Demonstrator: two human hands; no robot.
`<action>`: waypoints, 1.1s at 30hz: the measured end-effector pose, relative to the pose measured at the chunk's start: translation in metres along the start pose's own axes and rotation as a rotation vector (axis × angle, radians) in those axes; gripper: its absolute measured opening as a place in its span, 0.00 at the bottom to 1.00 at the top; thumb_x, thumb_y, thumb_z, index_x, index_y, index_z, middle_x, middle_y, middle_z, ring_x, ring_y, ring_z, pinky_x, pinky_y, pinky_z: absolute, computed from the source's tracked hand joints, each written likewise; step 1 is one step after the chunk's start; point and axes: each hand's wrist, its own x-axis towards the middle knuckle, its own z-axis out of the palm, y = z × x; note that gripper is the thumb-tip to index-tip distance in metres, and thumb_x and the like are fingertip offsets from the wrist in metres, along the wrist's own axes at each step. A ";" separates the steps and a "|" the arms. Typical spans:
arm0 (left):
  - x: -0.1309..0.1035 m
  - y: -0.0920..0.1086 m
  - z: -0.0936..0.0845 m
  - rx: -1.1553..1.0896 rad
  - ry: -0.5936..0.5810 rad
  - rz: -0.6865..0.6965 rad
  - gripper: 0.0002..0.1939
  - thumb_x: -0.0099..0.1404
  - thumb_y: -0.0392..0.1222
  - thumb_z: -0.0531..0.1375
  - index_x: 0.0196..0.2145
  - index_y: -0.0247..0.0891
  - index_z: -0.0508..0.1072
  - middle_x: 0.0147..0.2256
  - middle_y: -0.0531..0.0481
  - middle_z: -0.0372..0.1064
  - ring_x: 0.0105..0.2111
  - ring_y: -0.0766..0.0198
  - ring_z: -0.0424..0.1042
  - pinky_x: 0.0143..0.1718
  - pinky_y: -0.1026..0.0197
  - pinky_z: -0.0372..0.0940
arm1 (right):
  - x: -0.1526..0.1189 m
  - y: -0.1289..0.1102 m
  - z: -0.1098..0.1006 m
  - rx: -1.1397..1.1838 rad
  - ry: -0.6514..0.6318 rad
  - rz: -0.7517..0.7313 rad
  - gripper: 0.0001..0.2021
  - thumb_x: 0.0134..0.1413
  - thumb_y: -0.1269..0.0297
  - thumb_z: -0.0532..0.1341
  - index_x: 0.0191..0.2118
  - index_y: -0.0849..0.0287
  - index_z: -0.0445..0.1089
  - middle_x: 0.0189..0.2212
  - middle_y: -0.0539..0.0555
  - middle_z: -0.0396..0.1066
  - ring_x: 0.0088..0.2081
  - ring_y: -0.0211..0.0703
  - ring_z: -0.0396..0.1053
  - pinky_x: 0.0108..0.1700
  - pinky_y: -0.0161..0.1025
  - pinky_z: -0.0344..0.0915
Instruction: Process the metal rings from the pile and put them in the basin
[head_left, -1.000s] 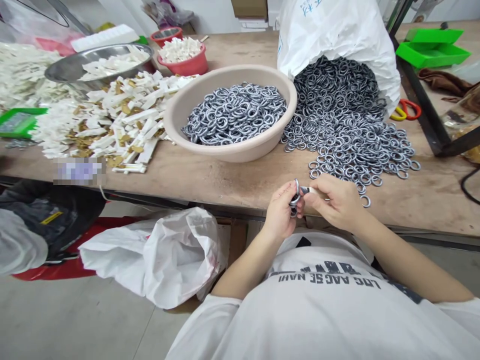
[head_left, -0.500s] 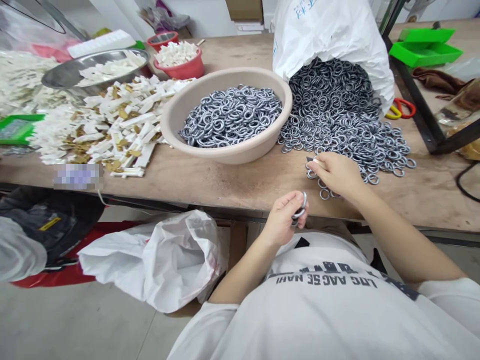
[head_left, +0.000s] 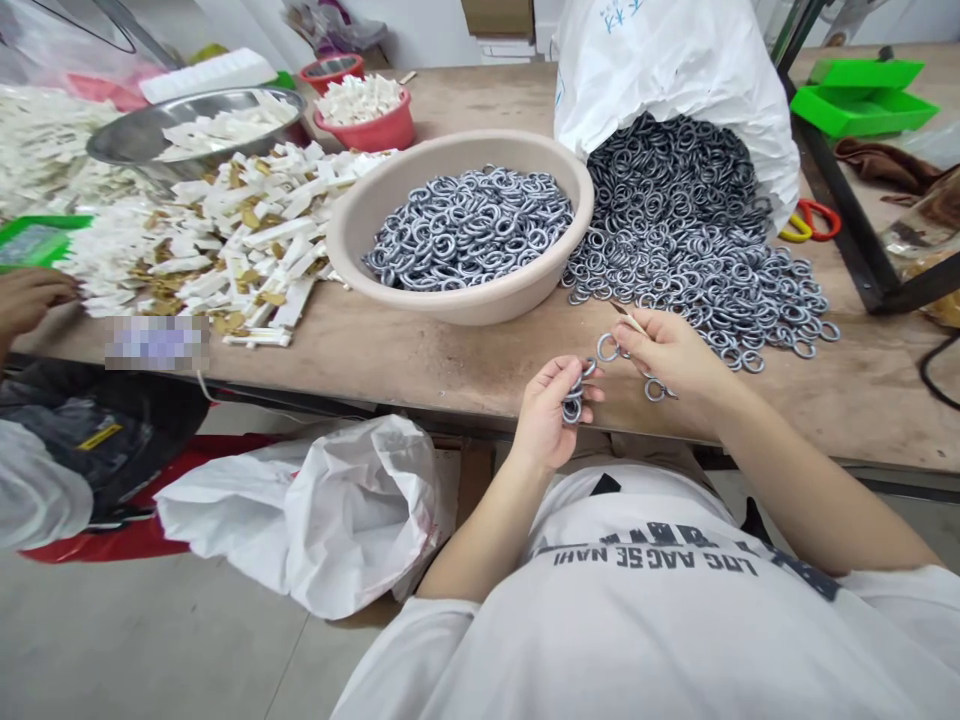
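Observation:
Several grey rings (head_left: 571, 408) are in my left hand (head_left: 551, 405), held between thumb and fingers above the table's front edge. My right hand (head_left: 660, 345) is closed on a thin, pale-handled tool (head_left: 631, 320) with a dark pointed tip. A single ring (head_left: 607, 347) is at my right fingertips, between the two hands. More rings (head_left: 655, 388) show just below the right hand. Behind it a heap of grey rings (head_left: 697, 260) spills from a white sack (head_left: 675, 70). A beige basin (head_left: 465, 310) full of rings stands left of the heap.
White and brown pieces (head_left: 255, 240) are piled at the left, beside a steel bowl (head_left: 120, 150) and a red bowl (head_left: 375, 133). Another person's hand (head_left: 34, 295) rests at the left edge. Scissors (head_left: 821, 220) and a black metal frame (head_left: 847, 220) are at the right.
My left hand has moved slightly left and up, its fingers more spread around the rings. A ring now shows at my right fingertips. Another person's hand has appeared at the left.

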 end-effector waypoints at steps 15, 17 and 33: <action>-0.001 -0.014 0.010 0.199 -0.182 0.006 0.19 0.61 0.56 0.65 0.37 0.37 0.69 0.28 0.55 0.65 0.19 0.75 0.62 0.16 0.71 0.57 | -0.028 0.008 0.023 0.050 0.135 -0.249 0.14 0.67 0.56 0.57 0.34 0.57 0.72 0.31 0.52 0.67 0.36 0.41 0.66 0.41 0.41 0.61; -0.001 -0.011 0.009 0.263 -0.156 0.045 0.19 0.61 0.57 0.65 0.36 0.37 0.70 0.27 0.56 0.64 0.20 0.75 0.61 0.17 0.71 0.57 | -0.029 0.007 0.019 0.096 0.065 -0.246 0.11 0.64 0.55 0.60 0.36 0.57 0.74 0.33 0.52 0.69 0.37 0.41 0.66 0.43 0.41 0.62; -0.004 0.007 0.001 0.748 -0.148 0.304 0.15 0.69 0.51 0.57 0.30 0.37 0.70 0.24 0.55 0.60 0.22 0.72 0.58 0.25 0.67 0.55 | -0.057 -0.011 -0.004 -0.627 0.054 -0.354 0.19 0.65 0.49 0.57 0.29 0.58 0.68 0.26 0.49 0.63 0.27 0.36 0.59 0.31 0.37 0.48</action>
